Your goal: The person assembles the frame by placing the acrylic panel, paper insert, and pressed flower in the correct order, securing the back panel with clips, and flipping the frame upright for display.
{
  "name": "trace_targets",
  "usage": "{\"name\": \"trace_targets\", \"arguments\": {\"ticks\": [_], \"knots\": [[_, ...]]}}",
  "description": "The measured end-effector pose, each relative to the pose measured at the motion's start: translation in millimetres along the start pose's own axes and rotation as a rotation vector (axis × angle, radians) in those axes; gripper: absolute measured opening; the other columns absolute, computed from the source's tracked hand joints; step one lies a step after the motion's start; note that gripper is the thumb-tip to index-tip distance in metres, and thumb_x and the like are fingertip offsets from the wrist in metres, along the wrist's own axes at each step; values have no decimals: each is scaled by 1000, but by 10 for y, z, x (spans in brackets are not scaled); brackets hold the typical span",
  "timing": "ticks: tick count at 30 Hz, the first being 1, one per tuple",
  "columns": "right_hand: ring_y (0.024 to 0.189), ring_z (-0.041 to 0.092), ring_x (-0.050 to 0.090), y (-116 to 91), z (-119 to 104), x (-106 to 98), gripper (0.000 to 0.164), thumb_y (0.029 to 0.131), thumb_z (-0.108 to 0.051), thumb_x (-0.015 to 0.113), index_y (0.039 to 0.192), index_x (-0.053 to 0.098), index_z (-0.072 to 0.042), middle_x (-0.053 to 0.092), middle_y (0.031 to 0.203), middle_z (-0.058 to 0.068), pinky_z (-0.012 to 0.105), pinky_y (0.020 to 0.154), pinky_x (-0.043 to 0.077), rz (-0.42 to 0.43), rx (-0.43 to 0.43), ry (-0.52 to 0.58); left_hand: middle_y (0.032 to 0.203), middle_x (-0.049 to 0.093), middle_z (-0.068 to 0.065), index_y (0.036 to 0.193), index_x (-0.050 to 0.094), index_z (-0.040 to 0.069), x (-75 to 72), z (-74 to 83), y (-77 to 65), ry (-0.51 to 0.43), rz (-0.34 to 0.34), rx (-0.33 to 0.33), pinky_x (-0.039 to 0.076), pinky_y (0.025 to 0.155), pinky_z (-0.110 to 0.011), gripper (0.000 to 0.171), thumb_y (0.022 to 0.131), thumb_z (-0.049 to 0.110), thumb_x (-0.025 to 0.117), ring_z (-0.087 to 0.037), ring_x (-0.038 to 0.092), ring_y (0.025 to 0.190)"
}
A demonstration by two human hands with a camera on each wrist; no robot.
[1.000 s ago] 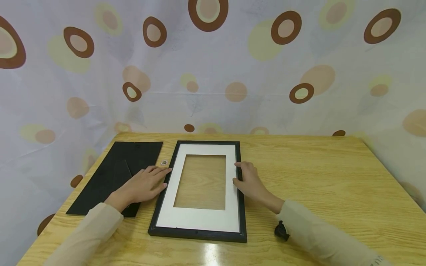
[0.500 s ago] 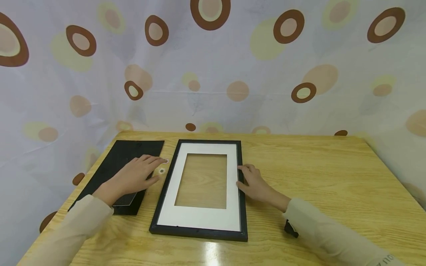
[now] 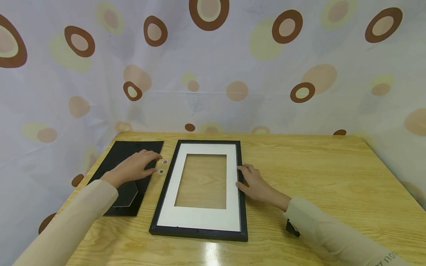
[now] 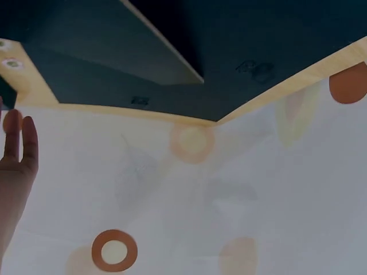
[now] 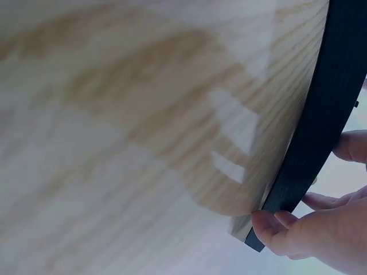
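Observation:
A black picture frame (image 3: 244,214) lies flat with a white mat (image 3: 199,218) inside, the wood showing through its window. My right hand (image 3: 254,186) holds its right side; in the right wrist view the fingers (image 5: 269,229) and thumb bend over the black edge. My left hand (image 3: 134,167) hovers over the black backing board (image 3: 146,146), fingers loosely bent with nothing between them. Just beyond its fingertips lie two small pale flower-like pieces with dark centres, an upper flower piece (image 3: 165,162) and a lower flower piece (image 3: 161,171).
The backing board lies left of the frame, its stand flap (image 3: 126,195) partly hidden by my left arm. A small black object (image 3: 292,228) shows under my right sleeve. The wooden table (image 3: 316,166) meets a patterned curtain (image 3: 213,66) behind.
My left hand has left the frame's left edge and drawn back leftward, uncovering the second flower piece. My right hand stays on the frame's right side.

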State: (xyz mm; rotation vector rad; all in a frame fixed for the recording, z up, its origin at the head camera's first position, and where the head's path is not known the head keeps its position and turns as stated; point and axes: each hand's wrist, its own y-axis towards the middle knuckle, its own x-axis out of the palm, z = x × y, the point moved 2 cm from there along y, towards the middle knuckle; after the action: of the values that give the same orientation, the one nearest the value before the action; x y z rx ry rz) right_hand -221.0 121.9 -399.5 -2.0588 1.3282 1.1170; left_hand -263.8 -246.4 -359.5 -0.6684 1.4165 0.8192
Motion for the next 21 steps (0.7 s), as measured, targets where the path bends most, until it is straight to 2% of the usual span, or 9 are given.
{"name": "trace_targets", "arguments": {"ticks": [4, 10, 21], "knots": [[122, 54, 30, 0, 13, 13, 50, 92, -12, 52, 134, 34, 8, 28, 136, 35, 62, 95, 34, -2, -1, -1, 113, 61, -8, 117, 58, 6, 99, -58, 42, -68, -7, -17, 46, 87, -43, 37, 83, 17, 67, -26, 55, 103], [124, 53, 29, 1, 18, 28, 52, 92, -14, 53, 135, 33, 8, 27, 137, 34, 62, 95, 33, -9, 4, 8, 111, 61, -10, 114, 59, 4, 219, -106, 72, -160, -22, -49, 45, 87, -45, 32, 84, 14, 65, -28, 54, 102], [124, 53, 29, -1, 1, 21, 52, 92, -13, 52, 135, 32, 9, 27, 137, 35, 62, 96, 33, -11, 14, 16, 107, 63, -7, 115, 58, 6, 361, -120, 119, -178, 3, -56, 43, 89, -47, 30, 86, 7, 60, -28, 53, 104]]}}
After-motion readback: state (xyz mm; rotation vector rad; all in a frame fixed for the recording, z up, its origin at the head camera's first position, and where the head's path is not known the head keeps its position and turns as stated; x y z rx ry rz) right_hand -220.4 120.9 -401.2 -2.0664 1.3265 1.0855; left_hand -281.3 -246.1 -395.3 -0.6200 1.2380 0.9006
